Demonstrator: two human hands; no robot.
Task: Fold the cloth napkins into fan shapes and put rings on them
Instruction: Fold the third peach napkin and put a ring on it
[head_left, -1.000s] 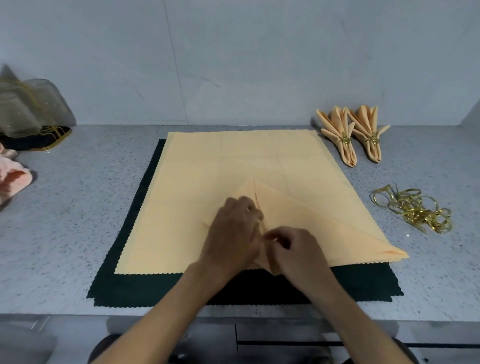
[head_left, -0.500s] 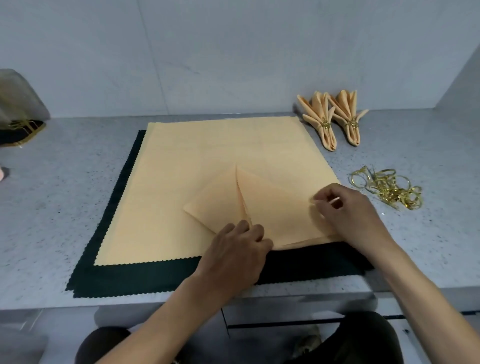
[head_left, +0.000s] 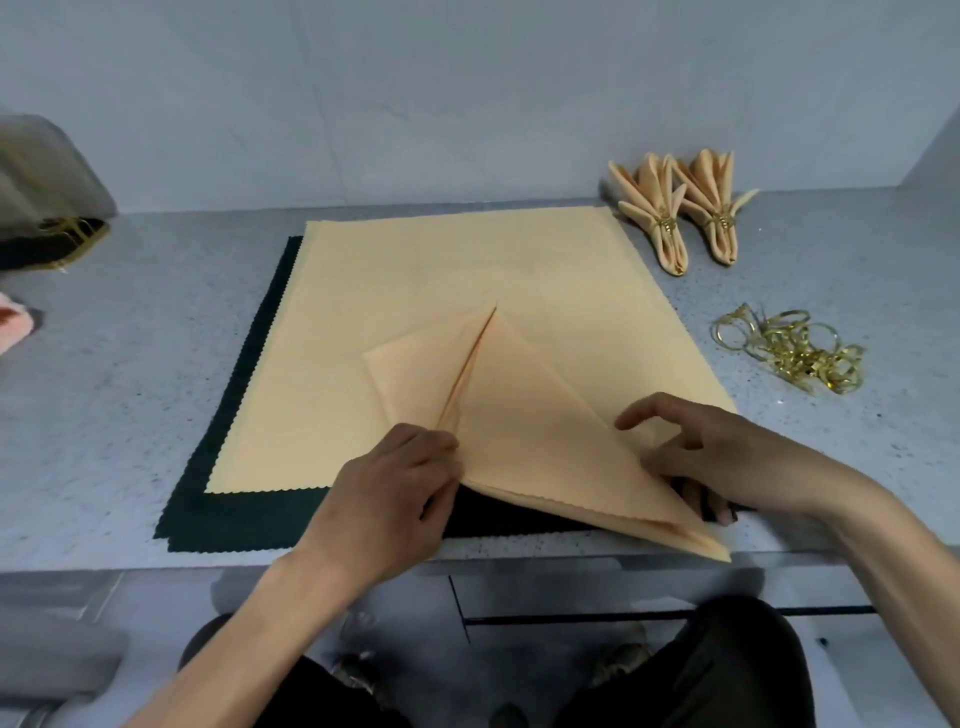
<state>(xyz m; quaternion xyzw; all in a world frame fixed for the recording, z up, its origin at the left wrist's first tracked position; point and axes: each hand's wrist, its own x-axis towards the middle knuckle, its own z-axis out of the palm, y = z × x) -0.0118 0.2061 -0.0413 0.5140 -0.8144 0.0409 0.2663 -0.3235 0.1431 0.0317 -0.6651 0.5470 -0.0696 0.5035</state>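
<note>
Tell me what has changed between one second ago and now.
The right hand left the centre, went to the napkin's right corner and now lifts it, fingers underneath. The left hand kept holding the centre fold. The two finished fans and the rings stayed put.

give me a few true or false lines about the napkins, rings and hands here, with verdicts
1. Two finished fan napkins with rings lie at the far right of the counter. True.
2. The loose gold rings sit left of the peach stack. False: they lie to its right.
3. The left hand grips the folded napkin at its near edge. True.
4. The right hand holds a ring. False: it holds the napkin's right corner.
5. The peach stack lies on dark green cloths. True.
</note>
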